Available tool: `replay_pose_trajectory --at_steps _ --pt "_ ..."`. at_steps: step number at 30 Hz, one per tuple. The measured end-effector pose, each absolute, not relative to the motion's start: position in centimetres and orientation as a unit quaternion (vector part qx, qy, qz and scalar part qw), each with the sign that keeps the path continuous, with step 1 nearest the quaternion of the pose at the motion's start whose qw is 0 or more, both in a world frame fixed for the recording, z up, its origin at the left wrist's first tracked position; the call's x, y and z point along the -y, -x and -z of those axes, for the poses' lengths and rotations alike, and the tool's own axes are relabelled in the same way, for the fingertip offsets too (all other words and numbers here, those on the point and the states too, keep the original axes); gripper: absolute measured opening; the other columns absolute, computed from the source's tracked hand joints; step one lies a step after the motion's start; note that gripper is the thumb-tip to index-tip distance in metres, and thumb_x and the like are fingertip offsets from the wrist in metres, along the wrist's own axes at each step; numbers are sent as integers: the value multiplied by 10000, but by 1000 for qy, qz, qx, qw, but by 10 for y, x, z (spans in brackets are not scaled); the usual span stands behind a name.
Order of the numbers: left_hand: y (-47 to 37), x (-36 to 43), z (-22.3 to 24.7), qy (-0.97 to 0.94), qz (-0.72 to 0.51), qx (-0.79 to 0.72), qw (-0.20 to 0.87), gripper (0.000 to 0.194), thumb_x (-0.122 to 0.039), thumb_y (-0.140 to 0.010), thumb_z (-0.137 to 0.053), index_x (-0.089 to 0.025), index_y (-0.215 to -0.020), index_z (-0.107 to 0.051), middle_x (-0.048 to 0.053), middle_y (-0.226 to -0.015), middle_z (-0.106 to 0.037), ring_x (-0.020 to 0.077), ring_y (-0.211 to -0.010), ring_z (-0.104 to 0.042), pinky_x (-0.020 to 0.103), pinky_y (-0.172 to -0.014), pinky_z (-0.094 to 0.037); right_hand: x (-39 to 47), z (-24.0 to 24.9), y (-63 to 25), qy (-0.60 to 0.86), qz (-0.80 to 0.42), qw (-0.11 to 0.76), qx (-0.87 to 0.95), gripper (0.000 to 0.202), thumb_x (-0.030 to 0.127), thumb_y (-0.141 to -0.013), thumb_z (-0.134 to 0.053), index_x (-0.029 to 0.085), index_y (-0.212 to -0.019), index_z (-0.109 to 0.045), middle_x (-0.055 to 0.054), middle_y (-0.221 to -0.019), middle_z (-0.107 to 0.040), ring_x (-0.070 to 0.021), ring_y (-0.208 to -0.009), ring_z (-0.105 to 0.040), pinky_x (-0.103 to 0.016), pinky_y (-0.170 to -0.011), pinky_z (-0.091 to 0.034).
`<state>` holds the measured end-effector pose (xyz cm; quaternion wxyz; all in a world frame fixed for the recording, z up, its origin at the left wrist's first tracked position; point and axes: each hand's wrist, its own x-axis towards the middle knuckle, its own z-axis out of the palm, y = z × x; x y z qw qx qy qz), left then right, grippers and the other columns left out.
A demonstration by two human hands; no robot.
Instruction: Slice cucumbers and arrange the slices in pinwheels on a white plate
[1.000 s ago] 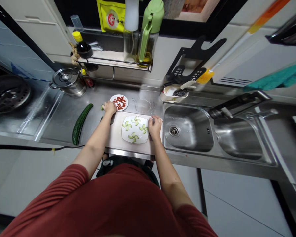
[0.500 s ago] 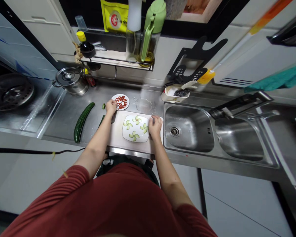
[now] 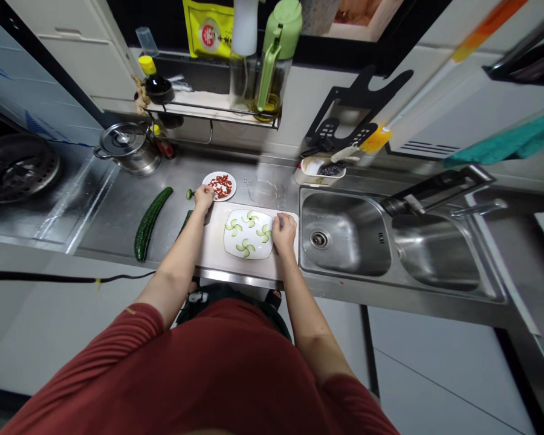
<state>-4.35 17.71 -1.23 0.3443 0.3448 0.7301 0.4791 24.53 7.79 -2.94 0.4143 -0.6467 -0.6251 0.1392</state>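
Note:
My left hand [image 3: 204, 198] is at the near-left rim of a small white plate [image 3: 231, 186] of red pieces [image 3: 221, 186]. Its fingers are pinched together, and what they hold, if anything, is too small to name. My right hand [image 3: 284, 232] rests with curled fingers beside the right edge of a larger white plate [image 3: 248, 241]; a small dark thing shows at its fingers. That plate lies on a pale cutting board [image 3: 213, 241] and bears several pinwheels of green slices [image 3: 245, 248]. The top pinwheel has a red spot at its centre.
A whole cucumber [image 3: 152, 223] lies at the left, and a cucumber piece [image 3: 185, 222] shows partly behind my left forearm. A lidded pot [image 3: 129, 148] stands farther back. A double sink [image 3: 344, 235] is on the right. A bottle rack [image 3: 217, 107] hangs above the counter.
The whole view has shifted slightly. Both hands keep nearly the same places, the left at the small plate and the right beside the large one.

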Motion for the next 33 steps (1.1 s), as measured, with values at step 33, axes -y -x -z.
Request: replay_pose_trajectory --at_steps 33 --pt "-6 -137 -28 -444 -498 -602 439 36 -197 -737 -616 -166 -719 -611 3 -659 -622 123 -633 -569 262 -685 -476 -120 -43 -159 503 -169 370 763 282 339 -935 -488 218 -1123 -659 -91 -1189 -577 -269 -1121 -461 -402 -980 -410"
